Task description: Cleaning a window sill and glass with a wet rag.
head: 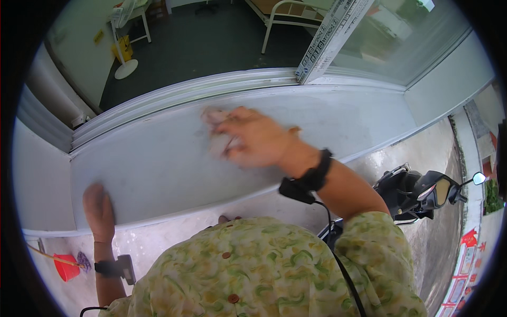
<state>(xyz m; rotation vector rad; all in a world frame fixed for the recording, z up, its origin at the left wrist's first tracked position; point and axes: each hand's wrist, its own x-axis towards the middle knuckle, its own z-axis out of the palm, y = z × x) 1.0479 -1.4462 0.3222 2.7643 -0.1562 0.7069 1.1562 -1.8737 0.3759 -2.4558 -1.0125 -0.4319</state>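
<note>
My right hand (257, 138) presses a crumpled pale cloth (220, 148) onto the white window sill (158, 170). Motion blurs both the hand and the cloth, whose pinkish and darker patches show between the fingers. Near the sill's left end, my left hand (98, 210) rests by the front edge with its thumb alongside the fingers. Blur and a dark patch beside the thumb hide whether anything lies under that palm. Each wrist wears a black strap with a small device.
Behind the sill runs the sliding window track (190, 93), with a window frame upright (328, 43) bearing printed writing. Inside the room stand a white fan (126, 69) and a metal bed frame (273, 23). Outside are a black scooter (420, 194) and a red bucket (66, 267).
</note>
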